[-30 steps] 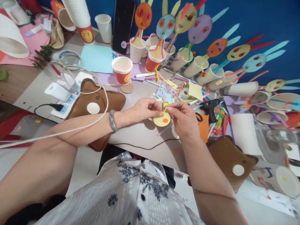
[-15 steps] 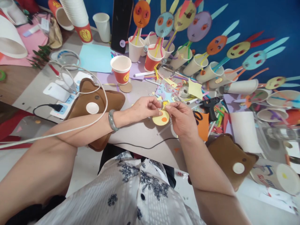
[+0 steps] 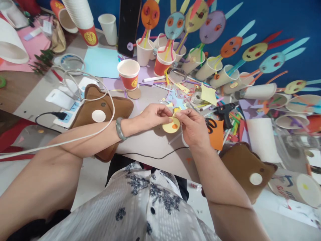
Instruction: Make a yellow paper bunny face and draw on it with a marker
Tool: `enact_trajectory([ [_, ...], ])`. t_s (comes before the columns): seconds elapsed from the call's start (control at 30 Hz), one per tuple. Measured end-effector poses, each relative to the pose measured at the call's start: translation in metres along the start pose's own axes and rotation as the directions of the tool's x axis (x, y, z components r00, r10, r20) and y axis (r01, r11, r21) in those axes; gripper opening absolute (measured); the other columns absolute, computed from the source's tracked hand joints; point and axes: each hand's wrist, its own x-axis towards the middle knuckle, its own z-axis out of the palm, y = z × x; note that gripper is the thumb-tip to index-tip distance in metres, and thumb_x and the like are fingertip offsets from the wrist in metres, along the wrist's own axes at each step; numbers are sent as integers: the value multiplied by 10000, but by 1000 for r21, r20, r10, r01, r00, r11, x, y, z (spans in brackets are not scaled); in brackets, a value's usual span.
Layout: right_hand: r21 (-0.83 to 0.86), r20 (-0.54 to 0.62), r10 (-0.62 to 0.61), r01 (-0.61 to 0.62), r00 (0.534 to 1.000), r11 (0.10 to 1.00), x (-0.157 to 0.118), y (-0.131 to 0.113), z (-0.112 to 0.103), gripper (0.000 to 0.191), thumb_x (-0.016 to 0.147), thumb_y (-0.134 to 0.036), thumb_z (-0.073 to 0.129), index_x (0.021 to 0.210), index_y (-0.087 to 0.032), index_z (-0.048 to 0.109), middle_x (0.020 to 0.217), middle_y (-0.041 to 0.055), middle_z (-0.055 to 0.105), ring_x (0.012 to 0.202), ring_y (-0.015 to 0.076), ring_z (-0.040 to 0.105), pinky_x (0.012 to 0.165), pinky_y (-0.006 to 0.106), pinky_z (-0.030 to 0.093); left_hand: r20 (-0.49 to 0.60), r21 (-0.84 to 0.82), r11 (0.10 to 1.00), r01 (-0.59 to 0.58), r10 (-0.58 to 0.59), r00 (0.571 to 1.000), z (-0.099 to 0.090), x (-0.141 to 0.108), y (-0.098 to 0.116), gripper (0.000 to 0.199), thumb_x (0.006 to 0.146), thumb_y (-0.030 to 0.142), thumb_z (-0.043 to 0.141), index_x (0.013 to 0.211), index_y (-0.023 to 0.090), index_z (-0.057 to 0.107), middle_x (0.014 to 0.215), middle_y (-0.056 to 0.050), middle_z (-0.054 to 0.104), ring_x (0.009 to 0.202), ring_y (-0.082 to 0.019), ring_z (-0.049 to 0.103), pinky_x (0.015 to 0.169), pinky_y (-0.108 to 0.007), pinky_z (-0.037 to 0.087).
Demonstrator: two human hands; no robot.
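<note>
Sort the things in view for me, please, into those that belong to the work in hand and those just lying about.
In the work, it seems:
- yellow disc, in the left hand, with the right hand pinched at its edge
- probably scissors and glue gun, nearby

Just lying about, I think:
- phone
- power strip
- brown cushions

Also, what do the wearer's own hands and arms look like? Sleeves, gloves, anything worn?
Left hand: no glove; smooth, rounded grey-green bangle at the wrist. Right hand: no glove, nothing seen at the wrist. No sleeves over either forearm. Top: whitish, dark floral embroidery, dark round button.
</note>
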Motion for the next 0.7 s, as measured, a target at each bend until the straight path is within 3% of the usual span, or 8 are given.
enact_trajectory([
  [0.23, 33, -5, 20, -20, 1000, 999, -1, 1, 1, 350, 572, -337, 957, 691, -225, 648, 678, -49, 657, 580, 85, 548, 600, 245, 505, -14, 31, 999, -26, 26, 1000, 0, 1, -1, 95, 773, 141, 757, 809, 142, 669, 725, 24, 648, 682, -81, 582, 678, -240, 478],
  [0.5, -23, 51, -26, 27, 998, 999, -1, 2, -2, 298, 686, -384, 892, 734, -225, 646, 657, -49, 608, 584, 93, 562, 603, 252, 516, -13, 26, 999, -44, 44, 999, 1, -1, 3, 68, 786, 130, 710, 767, 147, 648, 713, 30, 631, 659, -76, 557, 655, -231, 453],
  [0.7, -43, 32, -81, 82, 996, 996, 1, 5, -3, 343, 600, -310, 928, 815, -240, 671, 790, -32, 689, 680, 116, 636, 655, 267, 556, -19, 29, 998, -47, 47, 999, 1, -1, 3, 76, 790, 136, 715, 780, 152, 641, 707, 39, 610, 649, -80, 537, 659, -240, 444],
])
